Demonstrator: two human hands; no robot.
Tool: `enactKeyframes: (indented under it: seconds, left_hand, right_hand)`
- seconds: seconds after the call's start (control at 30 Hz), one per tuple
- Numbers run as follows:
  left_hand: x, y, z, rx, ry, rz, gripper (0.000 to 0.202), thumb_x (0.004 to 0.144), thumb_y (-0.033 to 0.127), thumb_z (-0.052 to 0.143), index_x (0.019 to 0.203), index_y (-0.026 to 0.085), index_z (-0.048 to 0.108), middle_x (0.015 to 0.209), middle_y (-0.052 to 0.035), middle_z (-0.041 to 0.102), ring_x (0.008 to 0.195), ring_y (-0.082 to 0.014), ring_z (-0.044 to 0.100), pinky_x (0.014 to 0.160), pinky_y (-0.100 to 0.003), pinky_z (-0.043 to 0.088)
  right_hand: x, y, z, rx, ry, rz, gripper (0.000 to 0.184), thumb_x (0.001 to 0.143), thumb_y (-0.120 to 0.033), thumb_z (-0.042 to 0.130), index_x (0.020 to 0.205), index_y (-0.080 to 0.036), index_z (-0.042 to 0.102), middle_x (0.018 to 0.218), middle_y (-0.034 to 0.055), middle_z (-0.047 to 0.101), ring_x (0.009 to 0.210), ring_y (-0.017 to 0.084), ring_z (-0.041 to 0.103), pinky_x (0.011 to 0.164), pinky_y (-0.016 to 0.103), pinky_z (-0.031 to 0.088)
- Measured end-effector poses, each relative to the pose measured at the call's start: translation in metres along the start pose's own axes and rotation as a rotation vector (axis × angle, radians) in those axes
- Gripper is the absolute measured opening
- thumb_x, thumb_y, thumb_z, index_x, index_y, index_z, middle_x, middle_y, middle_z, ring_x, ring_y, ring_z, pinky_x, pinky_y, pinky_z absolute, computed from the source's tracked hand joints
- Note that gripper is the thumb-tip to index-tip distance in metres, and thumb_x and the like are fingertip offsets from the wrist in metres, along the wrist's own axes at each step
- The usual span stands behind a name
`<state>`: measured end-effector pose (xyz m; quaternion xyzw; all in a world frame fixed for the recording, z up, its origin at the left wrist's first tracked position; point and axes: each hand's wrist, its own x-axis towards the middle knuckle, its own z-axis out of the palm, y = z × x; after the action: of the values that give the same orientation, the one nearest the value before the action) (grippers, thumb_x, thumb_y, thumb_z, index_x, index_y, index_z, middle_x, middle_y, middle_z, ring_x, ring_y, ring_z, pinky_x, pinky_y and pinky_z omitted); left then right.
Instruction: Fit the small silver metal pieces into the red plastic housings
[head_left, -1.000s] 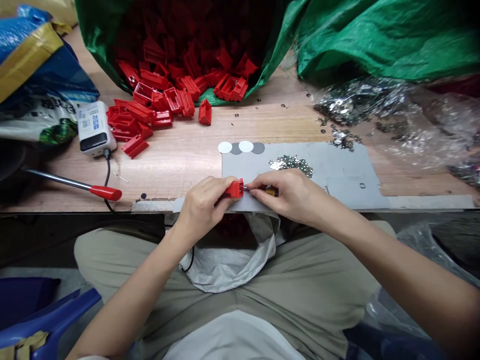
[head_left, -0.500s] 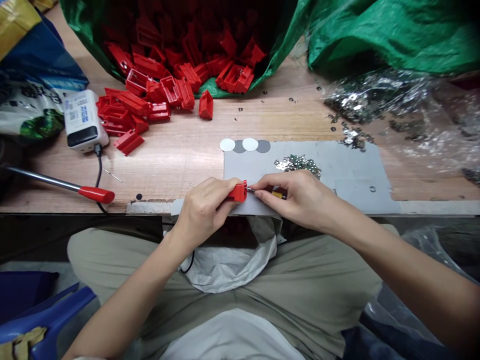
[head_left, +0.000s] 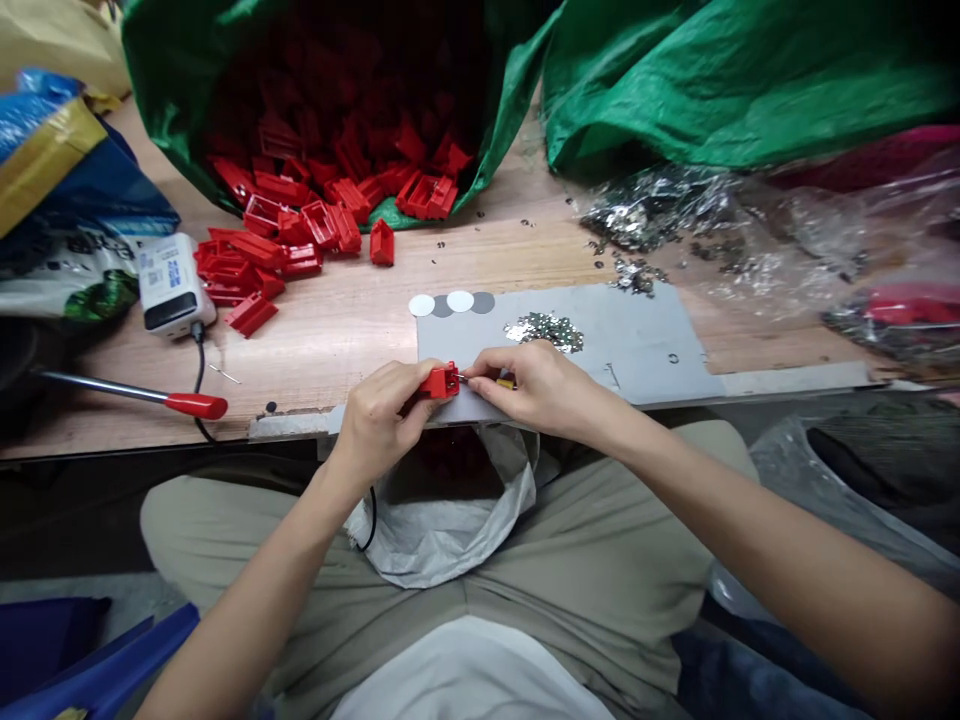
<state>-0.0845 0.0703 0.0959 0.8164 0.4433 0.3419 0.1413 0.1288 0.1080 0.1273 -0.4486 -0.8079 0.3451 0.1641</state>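
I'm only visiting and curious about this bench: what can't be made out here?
In the head view:
- tool in the right hand: mostly covered by fingers; only a yellow bit and a metal tip show.
- red piece: partly hidden by the left hand.
- shiny bits: too small to identify.
- white bag: inside too dark.

A red-handled screwdriver (head_left: 132, 391) lies near a white charger (head_left: 166, 285).
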Motion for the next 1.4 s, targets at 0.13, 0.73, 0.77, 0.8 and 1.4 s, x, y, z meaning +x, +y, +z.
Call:
enactKeyframes:
  seconds: [0.13,0.73,0.77,0.8,1.4]
  left_hand:
    - [-0.001,0.001,0.000,-0.004,0.018,-0.016,0.017,0.094,0.020,0.061,0.111,0.017,0.065,0.093,-0.0059,0.074,0.083,-0.0180,0.066,0.076,-0.029,0.051]
    - [-0.001,-0.004,0.002,-0.005,0.018,0.007,0.015,0.093,0.020,0.061,0.107,0.017,0.067,0.087,-0.0059,0.073,0.078,-0.0177,0.065,0.073,-0.029,0.050]
    - [-0.001,-0.003,0.002,-0.032,0.018,-0.024,0.015,0.093,0.021,0.061,0.105,0.018,0.068,0.086,-0.0057,0.073,0.078,-0.0176,0.065,0.073,-0.029,0.050]
    - [-0.001,-0.002,0.002,-0.085,0.022,-0.077,0.014,0.092,0.023,0.063,0.104,0.018,0.069,0.088,-0.0054,0.074,0.078,-0.0174,0.066,0.074,-0.029,0.051]
    - [-0.004,0.067,-0.014,-2.075,-0.044,-1.244,0.039,0.099,0.038,0.041,0.072,0.015,0.055,0.051,0.0061,0.032,0.041,-0.0046,0.029,0.034,-0.008,0.026]
  right_hand:
    - [0.000,0.007,-0.001,0.083,0.022,-0.001,0.018,0.087,-0.020,0.060,0.089,-0.015,0.077,0.081,0.0036,0.076,0.072,0.016,0.066,0.067,0.025,0.042]
    - [-0.002,-0.008,0.013,-0.218,0.084,-0.049,0.019,0.088,-0.013,0.054,0.085,-0.015,0.073,0.074,0.0065,0.071,0.067,0.018,0.062,0.066,0.027,0.038]
    - [-0.002,-0.006,0.013,-0.213,0.082,-0.071,0.019,0.089,-0.013,0.054,0.087,-0.015,0.073,0.075,0.0066,0.071,0.068,0.018,0.061,0.067,0.027,0.039]
    - [-0.003,-0.003,0.013,-0.189,0.080,-0.087,0.018,0.090,-0.014,0.054,0.089,-0.015,0.072,0.076,0.0063,0.071,0.069,0.017,0.061,0.067,0.026,0.039]
    - [-0.057,-0.037,0.028,0.134,0.318,-0.341,0.043,0.099,-0.016,0.051,0.141,-0.024,0.058,0.082,0.0028,0.067,0.064,0.013,0.058,0.063,0.024,0.050]
